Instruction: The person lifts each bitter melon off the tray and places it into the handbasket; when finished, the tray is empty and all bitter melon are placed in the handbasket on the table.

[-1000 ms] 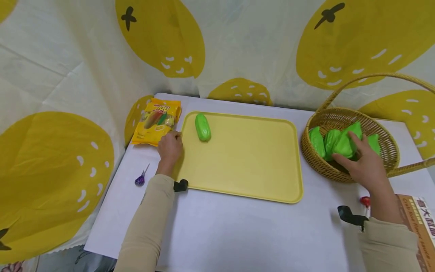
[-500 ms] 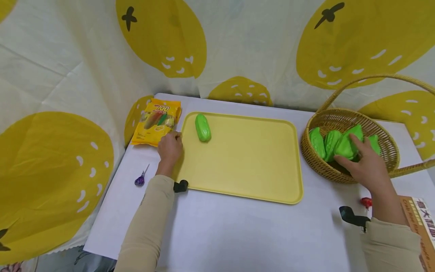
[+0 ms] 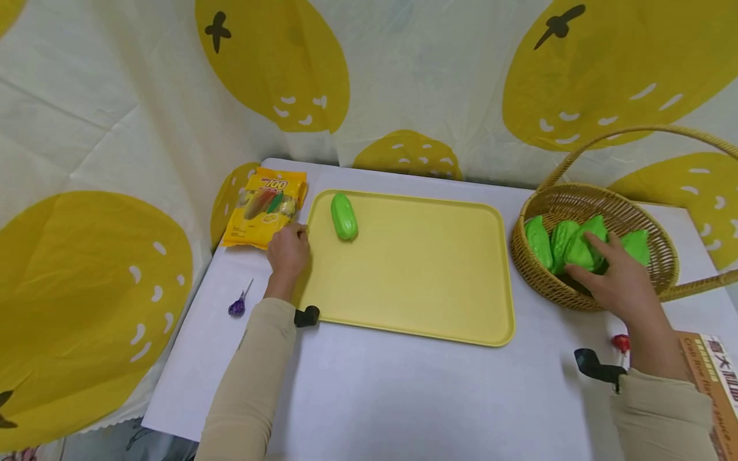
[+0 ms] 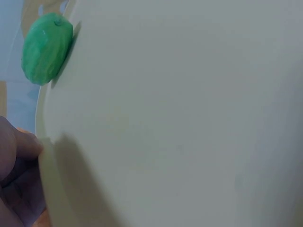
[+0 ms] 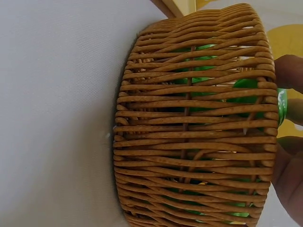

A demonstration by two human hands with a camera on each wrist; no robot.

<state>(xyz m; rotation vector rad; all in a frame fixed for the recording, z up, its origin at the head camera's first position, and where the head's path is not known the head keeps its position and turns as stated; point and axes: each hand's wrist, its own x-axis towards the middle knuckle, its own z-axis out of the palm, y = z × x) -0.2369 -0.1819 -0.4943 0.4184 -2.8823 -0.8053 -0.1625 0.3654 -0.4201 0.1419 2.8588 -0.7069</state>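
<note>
A green ribbed toy fruit (image 3: 344, 218) lies near the upper left corner of the yellow tray (image 3: 415, 275). My left hand (image 3: 288, 256) grips the tray's left rim, its thumb against the edge in the left wrist view. At the right stands a wicker basket (image 3: 548, 294) holding several green pieces. My right hand (image 3: 625, 278) reaches over its near side and holds a pointed green toy fruit (image 3: 583, 246) between thumb and fingers. Much of that piece is hidden behind the basket wall (image 5: 199, 127) in the right wrist view.
A yellow candy bag (image 3: 265, 205) lies left of the tray, with a purple-wrapped lollipop (image 3: 237, 307) nearer me. By my right wrist are a red lollipop (image 3: 621, 342) and a brown printed box (image 3: 706, 365). The basket's tall handle (image 3: 634, 129) arches above it.
The green toy fruit in my right hand has shifted slightly lower and tilted within the basket. The right hand has moved only a little; the left hand and tray stay put.
</note>
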